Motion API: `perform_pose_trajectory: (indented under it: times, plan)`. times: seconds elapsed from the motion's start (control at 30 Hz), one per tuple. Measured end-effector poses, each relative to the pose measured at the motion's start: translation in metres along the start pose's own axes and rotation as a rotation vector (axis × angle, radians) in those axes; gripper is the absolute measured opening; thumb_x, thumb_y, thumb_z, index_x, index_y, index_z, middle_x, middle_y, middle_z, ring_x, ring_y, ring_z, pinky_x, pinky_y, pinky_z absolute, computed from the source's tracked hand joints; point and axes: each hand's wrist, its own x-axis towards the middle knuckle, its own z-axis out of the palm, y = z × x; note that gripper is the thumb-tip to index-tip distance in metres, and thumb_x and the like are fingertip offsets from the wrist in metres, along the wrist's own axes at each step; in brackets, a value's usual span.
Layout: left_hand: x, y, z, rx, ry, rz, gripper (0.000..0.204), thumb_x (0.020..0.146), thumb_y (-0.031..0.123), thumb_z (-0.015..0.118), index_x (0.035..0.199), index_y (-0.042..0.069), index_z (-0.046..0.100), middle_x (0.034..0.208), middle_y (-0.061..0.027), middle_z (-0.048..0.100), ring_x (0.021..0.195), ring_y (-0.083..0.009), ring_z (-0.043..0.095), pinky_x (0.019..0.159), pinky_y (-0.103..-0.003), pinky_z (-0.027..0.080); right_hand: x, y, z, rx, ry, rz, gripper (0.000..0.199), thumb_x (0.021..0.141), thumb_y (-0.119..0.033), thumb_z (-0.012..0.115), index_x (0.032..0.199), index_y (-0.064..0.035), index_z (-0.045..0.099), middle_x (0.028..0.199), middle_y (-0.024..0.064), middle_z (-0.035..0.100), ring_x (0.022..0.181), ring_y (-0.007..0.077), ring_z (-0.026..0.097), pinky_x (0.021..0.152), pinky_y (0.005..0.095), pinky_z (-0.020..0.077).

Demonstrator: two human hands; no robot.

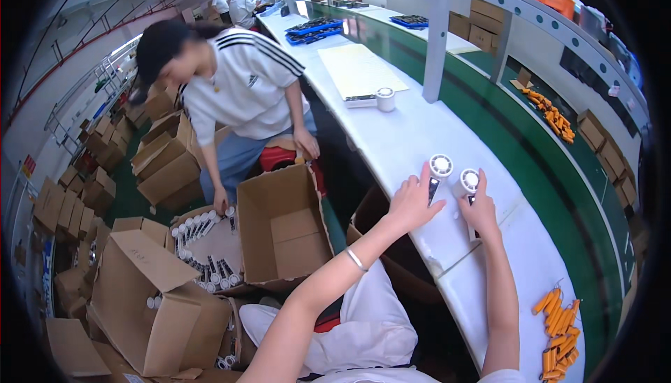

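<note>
Leftmost, open cardboard boxes (150, 306) crowd the floor, one tray box (210, 243) holding rows of small white-headed fans. A co-worker in a striped white shirt (237, 86) bends over it, hand down among them. Next, an empty open carton (283, 226). Then the person's left hand (412, 201), fingers loosely curled around the dark handle of a white handheld fan (439, 170) standing on the white surface (419, 124). Just beside it, the right hand (479, 208) grips a second white fan (467, 182), also upright; the two fans nearly touch. Further back sit a tape roll (385, 98) and paper sheet. Far right, orange parts (559, 334) lie piled at the surface's edge.
</note>
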Motion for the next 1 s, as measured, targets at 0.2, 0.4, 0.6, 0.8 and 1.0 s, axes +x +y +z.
perform_pose_trajectory:
  times: [0.2,0.4,0.6,0.8,1.0]
  plan:
    - [0.047,0.008,0.036,0.146,0.064,-0.003,0.081,0.074,0.015,0.058,0.136,0.001,0.006,0.095,-0.0250,0.049,0.086,-0.0385,0.054,0.072,-0.044,0.046,0.006,-0.002,-0.013,0.028,-0.094,0.057,0.077,0.073,-0.014,0.057,0.135,-0.0101,0.012,0.089,0.0233,0.061,0.078,0.0395,0.059,0.073,0.0417,0.0462]
    - [0.059,0.009,0.021,0.179,-0.091,-0.029,0.081,0.072,0.003,0.052,0.138,0.018,0.008,0.092,-0.0250,0.052,0.075,-0.0387,0.057,0.067,-0.045,0.048,0.010,-0.001,-0.022,0.073,-0.199,0.071,0.076,0.074,-0.015,0.057,0.135,-0.0184,0.013,0.095,0.0201,0.061,0.086,0.0375,0.059,0.077,0.0392,0.0447]
    - [0.060,-0.006,-0.016,-0.039,-0.371,0.066,0.075,0.077,0.009,0.053,0.137,0.018,0.010,0.093,-0.0282,0.056,0.081,-0.0401,0.058,0.073,-0.043,0.046,0.006,-0.010,-0.047,0.078,-0.294,0.046,0.074,0.077,-0.014,0.057,0.137,-0.0209,0.013,0.096,0.0207,0.060,0.086,0.0363,0.059,0.077,0.0399,0.0443]
    - [0.046,0.008,-0.042,-0.272,0.146,0.349,0.068,0.081,0.015,0.054,0.137,0.020,0.014,0.100,-0.0261,0.055,0.087,-0.0422,0.055,0.077,-0.042,0.045,-0.009,-0.047,-0.094,0.148,-0.193,-0.036,0.066,0.079,-0.016,0.057,0.136,-0.0208,0.023,0.093,0.0191,0.061,0.073,0.0335,0.060,0.071,0.0364,0.0456]
    - [0.030,0.004,-0.030,-0.091,0.140,0.523,0.072,0.079,0.014,0.056,0.137,0.024,0.014,0.086,-0.0227,0.058,0.075,-0.0374,0.058,0.066,-0.042,0.048,-0.027,-0.027,-0.076,-0.063,-0.325,-0.018,0.069,0.076,-0.011,0.061,0.134,-0.0201,0.026,0.080,0.0192,0.062,0.068,0.0326,0.061,0.065,0.0349,0.0473]
